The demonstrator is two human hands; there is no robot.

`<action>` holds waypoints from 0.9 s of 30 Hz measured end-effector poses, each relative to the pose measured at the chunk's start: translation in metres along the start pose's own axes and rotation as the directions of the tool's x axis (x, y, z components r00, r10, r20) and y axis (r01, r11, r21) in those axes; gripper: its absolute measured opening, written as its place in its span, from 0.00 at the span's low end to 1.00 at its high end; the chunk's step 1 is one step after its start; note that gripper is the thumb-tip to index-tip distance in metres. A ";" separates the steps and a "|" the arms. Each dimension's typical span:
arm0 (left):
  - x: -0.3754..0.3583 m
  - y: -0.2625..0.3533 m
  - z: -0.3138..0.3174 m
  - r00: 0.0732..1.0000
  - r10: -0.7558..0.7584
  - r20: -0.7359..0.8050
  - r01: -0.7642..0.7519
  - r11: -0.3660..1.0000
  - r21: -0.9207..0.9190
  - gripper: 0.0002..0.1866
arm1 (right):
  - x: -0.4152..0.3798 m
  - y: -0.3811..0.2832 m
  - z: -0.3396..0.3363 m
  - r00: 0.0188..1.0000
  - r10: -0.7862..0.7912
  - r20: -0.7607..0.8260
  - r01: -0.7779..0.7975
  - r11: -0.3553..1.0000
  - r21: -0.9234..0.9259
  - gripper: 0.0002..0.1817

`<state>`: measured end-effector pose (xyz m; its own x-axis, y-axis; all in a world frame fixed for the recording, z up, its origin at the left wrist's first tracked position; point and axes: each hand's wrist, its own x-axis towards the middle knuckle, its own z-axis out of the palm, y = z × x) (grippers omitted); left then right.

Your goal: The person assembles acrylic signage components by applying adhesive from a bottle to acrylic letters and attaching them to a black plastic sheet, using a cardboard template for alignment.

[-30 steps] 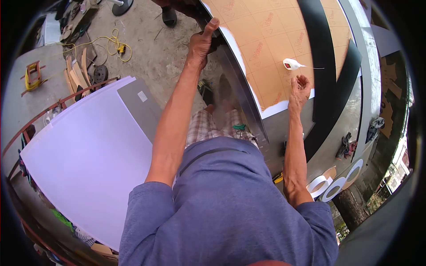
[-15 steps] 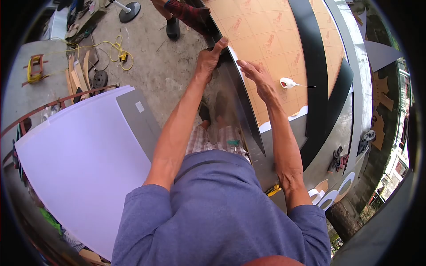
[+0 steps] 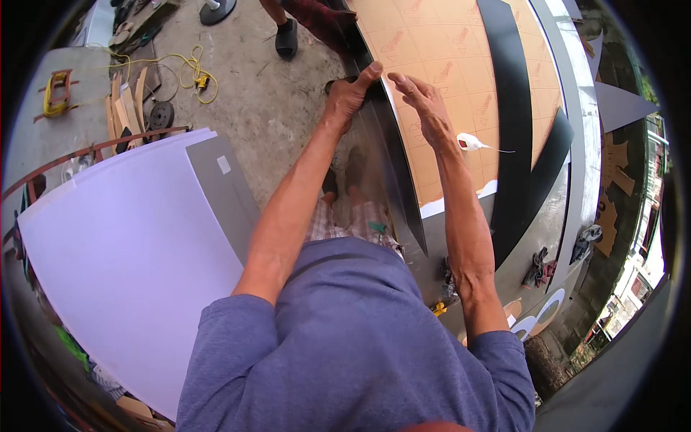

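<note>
My left hand (image 3: pixel 348 99) grips a long black strip (image 3: pixel 400 176) standing on edge along the near side of a sheet (image 3: pixel 453 93) covered in printed brown paper. The thumb lies over the strip's top edge and the fingers are hidden below. Just to the right, my right hand (image 3: pixel 430 108) is over the sheet's edge, its fingers stretched out and holding nothing. A small white bottle (image 3: pixel 469 142) with a thin needle-like tip lies on the sheet beside my right wrist. Two curved black strips, one long (image 3: pixel 512 93) and one shorter (image 3: pixel 551 147), lie across the sheet to the right.
Another person's leg and dark shoe (image 3: pixel 286 39) show at the top. To my left is a stack of large white sheets (image 3: pixel 129 252) with a grey piece (image 3: pixel 219 187). A yellow cord (image 3: pixel 194 68) lies on the concrete floor; rags (image 3: pixel 538 268) rest on the table at right.
My right hand has moved forward along the sheet's edge, its fingertips now close to my left thumb. My left hand keeps hold of the black strip. The view has shifted slightly.
</note>
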<state>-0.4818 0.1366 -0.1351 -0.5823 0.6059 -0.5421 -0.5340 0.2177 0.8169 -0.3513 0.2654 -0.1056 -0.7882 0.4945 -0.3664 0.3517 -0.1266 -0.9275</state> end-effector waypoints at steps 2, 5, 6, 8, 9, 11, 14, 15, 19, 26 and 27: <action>0.001 0.000 -0.002 1.000 -0.014 -0.004 0.015 0.999 0.038 0.45 | 0.025 -0.017 0.004 0.998 -0.058 -0.011 0.057 0.996 -0.061 0.44; 0.009 -0.007 -0.004 0.999 0.028 -0.022 -0.026 0.994 0.105 0.44 | 0.068 -0.028 0.008 0.994 -0.096 0.051 0.102 0.987 -0.124 0.42; 0.011 -0.011 -0.005 0.999 0.028 -0.026 -0.025 0.994 0.108 0.44 | 0.078 -0.033 0.010 0.991 -0.098 0.088 0.110 0.985 -0.134 0.42; 0.016 -0.016 -0.006 0.999 0.023 -0.038 -0.018 0.993 0.115 0.44 | 0.092 -0.038 0.012 0.991 -0.070 0.110 0.093 0.972 -0.216 0.39; 0.019 -0.017 -0.007 0.999 0.011 -0.041 -0.006 0.992 0.122 0.44 | 0.099 -0.038 0.011 0.994 -0.029 0.101 0.052 0.971 -0.232 0.39; 0.017 -0.016 -0.008 0.999 -0.022 -0.043 0.028 0.991 0.134 0.44 | 0.103 -0.034 0.007 0.986 -0.066 0.150 0.104 0.960 -0.260 0.43; 0.005 -0.006 -0.003 0.998 0.058 -0.021 -0.058 0.998 0.027 0.45 | 0.108 -0.026 0.000 0.986 0.046 0.159 0.009 0.944 -0.330 0.47; 0.007 -0.009 -0.005 0.998 0.058 -0.021 -0.057 0.998 0.035 0.45 | 0.110 -0.025 0.000 0.985 0.087 0.148 -0.032 0.940 -0.340 0.49; 0.012 -0.015 -0.005 0.998 0.062 -0.024 -0.062 0.997 0.036 0.45 | 0.104 -0.029 0.000 0.972 0.153 0.181 -0.082 0.933 -0.349 0.52; 0.007 -0.012 -0.003 0.998 0.041 -0.039 -0.040 0.999 0.022 0.45 | 0.102 -0.030 0.004 0.962 0.191 0.195 -0.126 0.944 -0.303 0.55; 0.006 -0.011 -0.002 0.998 0.044 -0.035 -0.044 0.999 0.015 0.45 | 0.102 -0.029 0.004 0.963 0.187 0.193 -0.123 0.946 -0.301 0.55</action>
<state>-0.4810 0.1361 -0.1481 -0.6266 0.5876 -0.5119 -0.4988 0.2023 0.8428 -0.4440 0.3164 -0.1169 -0.7909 0.2871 -0.5405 0.5817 0.0781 -0.8097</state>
